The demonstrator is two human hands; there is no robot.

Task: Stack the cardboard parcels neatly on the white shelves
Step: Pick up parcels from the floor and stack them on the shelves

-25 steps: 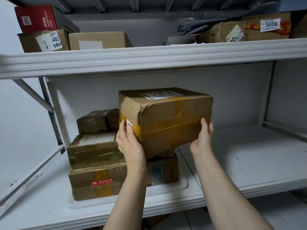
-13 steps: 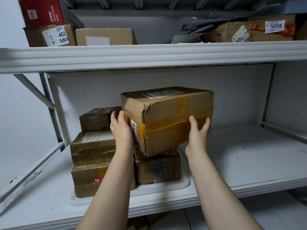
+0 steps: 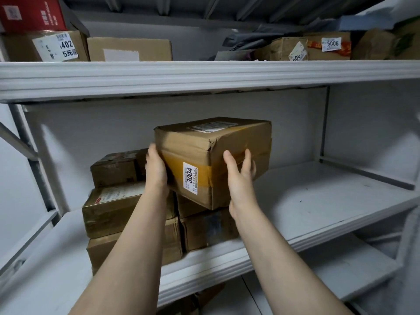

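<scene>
Parcel (image 3: 204, 151) labelled 3004 (image 3: 190, 176) sits tilted over the right side of the stack (image 3: 118, 208) on the middle shelf (image 3: 318, 201), a corner turned toward the person. I can't tell if its weight rests on the stack. The left hand (image 3: 156, 171) presses flat on the face nearest the stack. The right hand (image 3: 241, 176), lightly cupped, presses the far face.

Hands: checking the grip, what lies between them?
Head view: only the 3004 parcel; the left hand and right hand press its sides.
</scene>
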